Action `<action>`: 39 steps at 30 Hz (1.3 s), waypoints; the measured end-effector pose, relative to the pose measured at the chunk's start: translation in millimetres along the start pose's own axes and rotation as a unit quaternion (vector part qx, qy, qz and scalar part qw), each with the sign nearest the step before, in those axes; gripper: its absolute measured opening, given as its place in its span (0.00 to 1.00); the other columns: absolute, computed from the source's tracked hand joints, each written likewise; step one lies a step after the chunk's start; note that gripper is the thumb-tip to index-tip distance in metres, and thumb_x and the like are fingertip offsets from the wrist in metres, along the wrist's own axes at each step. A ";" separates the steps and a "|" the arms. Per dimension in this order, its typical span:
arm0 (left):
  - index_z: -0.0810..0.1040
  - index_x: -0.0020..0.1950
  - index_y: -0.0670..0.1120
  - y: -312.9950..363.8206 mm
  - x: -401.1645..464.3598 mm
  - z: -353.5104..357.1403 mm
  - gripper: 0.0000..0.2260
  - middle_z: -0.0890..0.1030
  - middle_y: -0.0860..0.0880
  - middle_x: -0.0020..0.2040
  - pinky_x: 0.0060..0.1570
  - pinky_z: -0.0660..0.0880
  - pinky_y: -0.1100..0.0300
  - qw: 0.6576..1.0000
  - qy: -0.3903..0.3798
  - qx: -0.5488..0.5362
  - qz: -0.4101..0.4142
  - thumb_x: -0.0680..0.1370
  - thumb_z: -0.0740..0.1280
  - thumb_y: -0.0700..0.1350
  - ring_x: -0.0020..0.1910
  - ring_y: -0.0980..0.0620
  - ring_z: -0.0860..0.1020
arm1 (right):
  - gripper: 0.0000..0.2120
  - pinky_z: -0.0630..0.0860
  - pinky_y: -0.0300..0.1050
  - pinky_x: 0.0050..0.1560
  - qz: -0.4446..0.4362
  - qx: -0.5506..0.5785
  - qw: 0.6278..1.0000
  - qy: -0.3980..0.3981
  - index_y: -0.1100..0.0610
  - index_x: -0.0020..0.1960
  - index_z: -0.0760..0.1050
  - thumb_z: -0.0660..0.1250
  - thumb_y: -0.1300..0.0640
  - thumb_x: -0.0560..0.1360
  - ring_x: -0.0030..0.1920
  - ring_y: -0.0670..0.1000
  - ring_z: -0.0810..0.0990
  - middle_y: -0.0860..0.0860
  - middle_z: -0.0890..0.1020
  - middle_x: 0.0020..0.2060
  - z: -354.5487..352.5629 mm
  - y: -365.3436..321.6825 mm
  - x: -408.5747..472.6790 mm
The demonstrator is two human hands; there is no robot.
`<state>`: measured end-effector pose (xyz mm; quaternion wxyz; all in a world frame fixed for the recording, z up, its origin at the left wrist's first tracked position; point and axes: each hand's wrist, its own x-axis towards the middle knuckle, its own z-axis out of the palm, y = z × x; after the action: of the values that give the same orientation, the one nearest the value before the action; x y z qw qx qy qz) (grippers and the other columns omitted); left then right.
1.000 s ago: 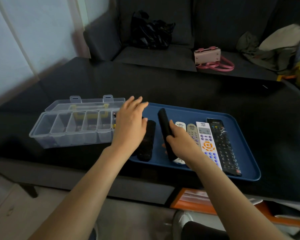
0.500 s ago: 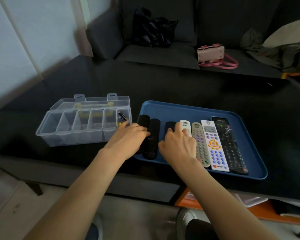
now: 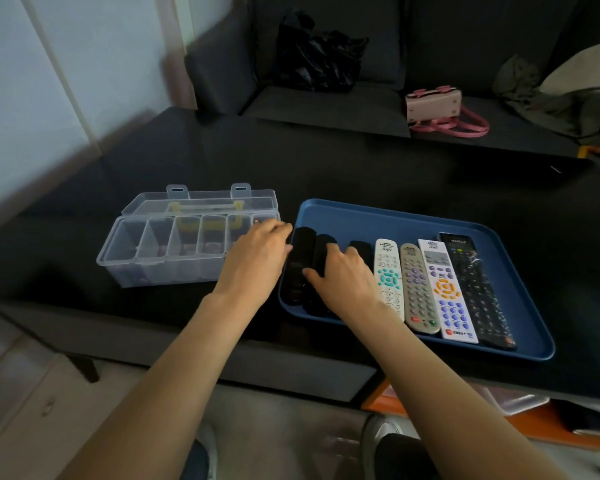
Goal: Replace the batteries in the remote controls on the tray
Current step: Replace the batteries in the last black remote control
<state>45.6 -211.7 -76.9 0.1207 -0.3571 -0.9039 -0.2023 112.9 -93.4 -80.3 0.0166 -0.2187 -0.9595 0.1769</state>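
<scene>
A blue tray (image 3: 395, 211) on the black table carries several remotes side by side. Three are black: one at the far left (image 3: 302, 245), a second (image 3: 325, 241) and a third (image 3: 360, 246). To their right lie a white one with teal keys (image 3: 388, 271), a grey one (image 3: 417, 292), a white one with orange keys (image 3: 444, 292) and a long black one (image 3: 475, 282). My right hand (image 3: 343, 282) lies over the second and third black remotes, its thumb along the second one's left side, gripping it. My left hand (image 3: 257, 258) rests at the tray's left rim, fingers loosely bent, holding nothing.
An open clear compartment box (image 3: 160, 258) stands left of the tray, with a battery (image 3: 257, 221) in its rightmost cell. Behind the table is a dark sofa with a black bag (image 3: 319, 60) and a pink handbag (image 3: 433, 105). An orange shelf (image 3: 534, 427) shows under the table.
My right hand laid the raised black remote back flat on the tray, then shifted left over the black remotes. My left hand drew back from the box to the tray's left rim.
</scene>
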 end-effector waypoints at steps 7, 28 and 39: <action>0.76 0.63 0.44 -5.4 0.9 -3.7 0.13 0.73 0.48 0.66 0.61 0.72 0.54 0.999 -0.013 -0.044 0.004 0.79 0.62 0.41 0.63 0.50 0.73 | 0.26 0.75 0.51 0.48 0.087 0.033 0.995 -0.034 0.62 0.61 0.69 0.68 0.44 0.74 0.54 0.59 0.79 0.59 0.79 0.54 -0.9 -3.1 11.8; 0.66 0.71 0.52 16.0 13.0 -20.8 0.23 0.72 0.54 0.65 0.57 0.69 0.66 0.870 -0.019 -0.466 -0.159 0.77 0.67 0.46 0.55 0.65 0.74 | 0.20 0.70 0.34 0.22 0.149 0.732 0.600 -0.285 0.62 0.61 0.75 0.55 0.49 0.80 0.25 0.44 0.72 0.51 0.78 0.35 -41.3 14.6 -5.9; 0.77 0.50 0.48 15.2 19.5 -13.1 0.09 0.80 0.47 0.49 0.46 0.73 0.65 0.801 0.058 -0.539 -0.254 0.72 0.72 0.42 0.49 0.54 0.78 | 0.15 0.78 0.43 0.32 0.017 0.487 0.854 -0.183 0.58 0.52 0.75 0.56 0.48 0.81 0.29 0.50 0.80 0.53 0.83 0.33 -43.9 12.9 -12.3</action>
<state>43.1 -195.9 -54.0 -0.0949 -0.1102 -0.6985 -0.7006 134.2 -73.3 -43.1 -0.0576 -0.1627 -0.7328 0.6582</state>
